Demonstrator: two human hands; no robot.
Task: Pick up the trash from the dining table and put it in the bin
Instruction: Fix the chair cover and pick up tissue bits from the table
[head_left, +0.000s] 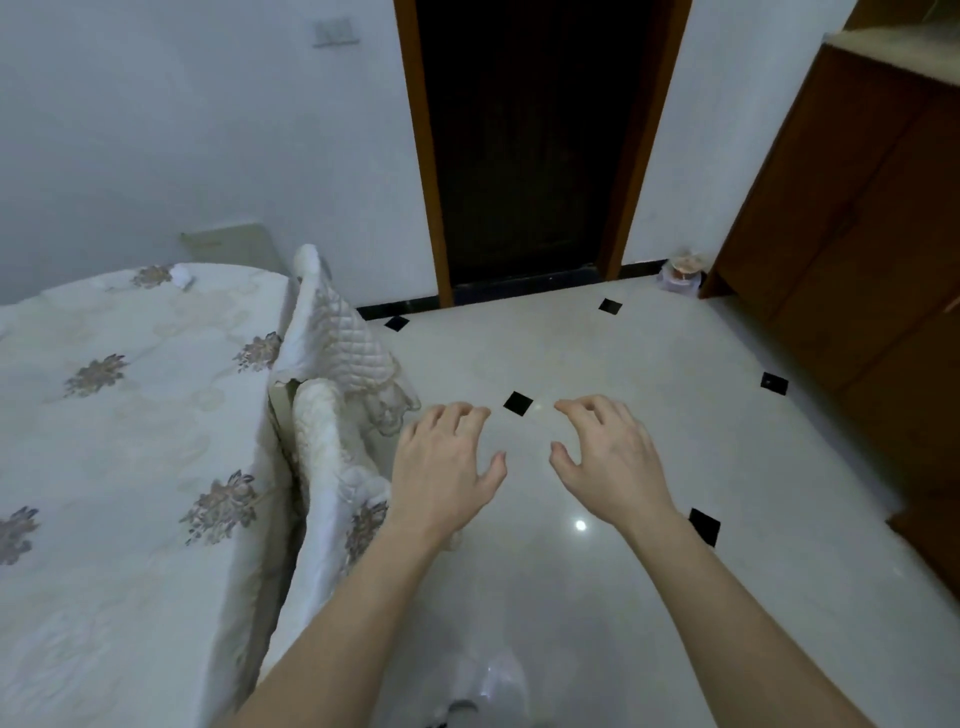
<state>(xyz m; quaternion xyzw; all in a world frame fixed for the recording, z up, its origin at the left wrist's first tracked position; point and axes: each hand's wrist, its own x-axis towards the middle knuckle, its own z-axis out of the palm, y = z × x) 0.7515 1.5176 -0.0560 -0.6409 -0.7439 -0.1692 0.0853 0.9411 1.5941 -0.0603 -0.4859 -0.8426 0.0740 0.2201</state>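
Note:
The dining table (119, 415) fills the left side, covered by a white quilted cloth with grey flower prints. A small crumpled white piece of trash (182, 275) lies at its far edge. My left hand (441, 462) and my right hand (608, 457) hover side by side over the floor, right of the table, fingers spread and curled, both holding nothing. No bin is in view.
A chair (332, 395) with a white quilted cover stands against the table's right side. A dark doorway (530, 145) lies ahead. A brown wooden cabinet (857, 218) runs along the right, with a small jar (683, 273) on the floor at its corner. The glossy tiled floor (649, 364) has black diamond insets.

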